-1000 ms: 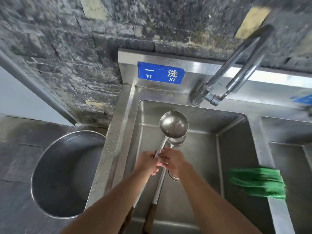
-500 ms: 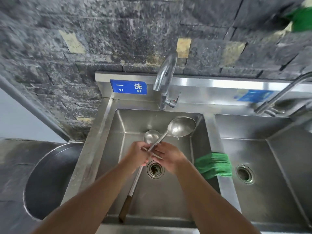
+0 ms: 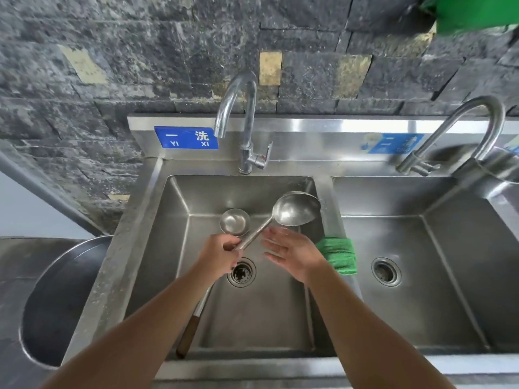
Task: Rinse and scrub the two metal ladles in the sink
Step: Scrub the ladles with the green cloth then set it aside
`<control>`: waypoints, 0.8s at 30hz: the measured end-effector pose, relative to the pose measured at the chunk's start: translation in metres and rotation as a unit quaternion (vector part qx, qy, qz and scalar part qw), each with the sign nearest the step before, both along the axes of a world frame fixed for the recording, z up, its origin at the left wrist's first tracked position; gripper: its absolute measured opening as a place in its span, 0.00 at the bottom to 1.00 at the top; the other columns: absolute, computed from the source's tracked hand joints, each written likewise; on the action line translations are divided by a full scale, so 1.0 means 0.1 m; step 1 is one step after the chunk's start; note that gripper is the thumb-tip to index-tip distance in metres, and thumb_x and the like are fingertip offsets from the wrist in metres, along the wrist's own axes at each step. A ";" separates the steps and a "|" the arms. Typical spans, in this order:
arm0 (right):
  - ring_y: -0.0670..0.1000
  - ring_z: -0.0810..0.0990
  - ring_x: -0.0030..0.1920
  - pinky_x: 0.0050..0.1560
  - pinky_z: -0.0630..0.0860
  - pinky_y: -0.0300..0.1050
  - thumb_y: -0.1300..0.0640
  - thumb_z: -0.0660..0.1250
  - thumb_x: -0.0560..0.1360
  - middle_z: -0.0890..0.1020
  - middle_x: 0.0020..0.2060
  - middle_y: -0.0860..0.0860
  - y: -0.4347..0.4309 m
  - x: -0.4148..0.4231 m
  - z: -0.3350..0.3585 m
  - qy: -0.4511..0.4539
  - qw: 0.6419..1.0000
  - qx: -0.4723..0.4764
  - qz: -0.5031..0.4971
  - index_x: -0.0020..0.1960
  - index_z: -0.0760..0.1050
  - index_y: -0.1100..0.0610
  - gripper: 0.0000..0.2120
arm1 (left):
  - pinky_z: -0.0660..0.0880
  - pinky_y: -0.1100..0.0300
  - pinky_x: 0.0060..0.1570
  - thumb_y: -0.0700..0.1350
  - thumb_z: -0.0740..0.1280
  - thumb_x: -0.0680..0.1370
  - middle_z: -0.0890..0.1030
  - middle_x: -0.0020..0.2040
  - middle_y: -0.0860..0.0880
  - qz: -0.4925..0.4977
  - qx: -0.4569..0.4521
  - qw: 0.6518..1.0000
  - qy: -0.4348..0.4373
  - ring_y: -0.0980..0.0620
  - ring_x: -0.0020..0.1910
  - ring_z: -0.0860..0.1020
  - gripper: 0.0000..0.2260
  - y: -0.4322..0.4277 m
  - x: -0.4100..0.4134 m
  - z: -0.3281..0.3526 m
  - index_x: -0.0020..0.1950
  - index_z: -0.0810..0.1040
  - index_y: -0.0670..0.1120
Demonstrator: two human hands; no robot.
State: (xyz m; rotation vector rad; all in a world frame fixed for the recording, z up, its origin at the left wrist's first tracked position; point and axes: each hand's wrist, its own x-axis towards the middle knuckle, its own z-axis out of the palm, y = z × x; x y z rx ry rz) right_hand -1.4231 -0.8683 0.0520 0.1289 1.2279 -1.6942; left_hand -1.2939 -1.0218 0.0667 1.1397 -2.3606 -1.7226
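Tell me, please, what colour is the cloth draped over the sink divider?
Green; the cloth shows clearly in the head view.

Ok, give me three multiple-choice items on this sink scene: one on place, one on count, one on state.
1. Where does the green scrub pad lie?
A. over the divider between the basins
B. in the round basin at left
C. on the drain

2. How many ladle bowls show?
A. one
B. two
C. four

3. How is the right hand?
A. shut on a handle
B. open, holding nothing
C. on the tap

Key: 1 A, the pad drapes over the divider beside the left basin. 2 B, a small ladle and a large ladle. 3 B, fingers are spread; the left hand grips the handles.
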 end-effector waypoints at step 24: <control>0.62 0.81 0.52 0.45 0.74 0.50 0.47 0.69 0.76 0.82 0.51 0.60 1.17 -0.79 -0.80 0.331 0.746 0.578 0.025 0.57 0.71 0.60 0.19 | 0.68 0.62 0.24 0.29 0.66 0.75 0.78 0.33 0.40 0.006 0.112 0.993 -0.042 0.49 0.25 0.74 0.05 0.34 -0.09 -0.50 0.47 0.77 0.27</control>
